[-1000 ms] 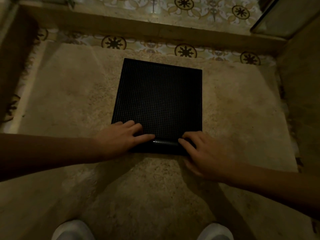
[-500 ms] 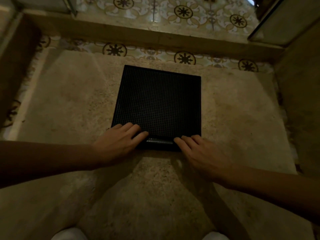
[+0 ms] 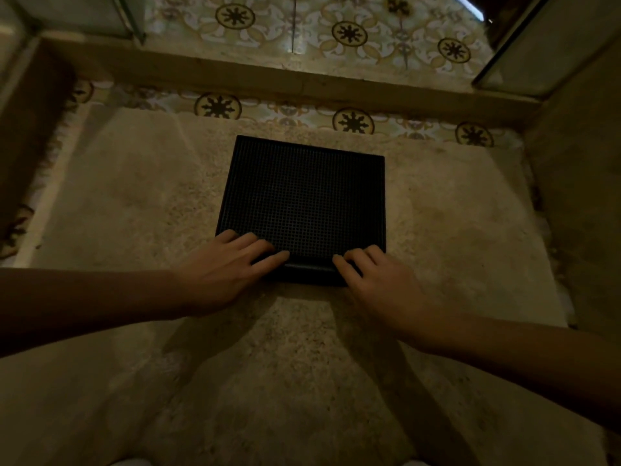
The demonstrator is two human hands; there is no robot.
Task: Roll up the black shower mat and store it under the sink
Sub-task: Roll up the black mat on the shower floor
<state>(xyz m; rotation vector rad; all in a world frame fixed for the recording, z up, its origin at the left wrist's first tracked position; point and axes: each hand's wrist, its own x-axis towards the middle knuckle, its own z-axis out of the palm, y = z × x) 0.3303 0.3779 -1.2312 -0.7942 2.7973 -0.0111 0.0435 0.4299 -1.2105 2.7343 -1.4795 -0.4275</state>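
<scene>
On a beige bath rug (image 3: 453,237) by patterned tiles (image 3: 349,33), the left hand (image 3: 228,274) and right hand (image 3: 379,280) press spread, flat fingers (image 3: 272,257) onto the black shower mat (image 3: 302,203)'s rolled near edge; neither grips it.

Floor: patterned tile (image 3: 349,33), cream ground with dark star medallions, visible at far side and in a strip just beyond the rug. A raised plain curb (image 3: 268,80) crosses the tile left to right. Beige shaggy rug (image 3: 134,203) covers most of the near floor. Black shower mat (image 3: 302,200) lies on the rug, centre, gridded surface up; far portion flat, near edge curled into a low roll.
</scene>
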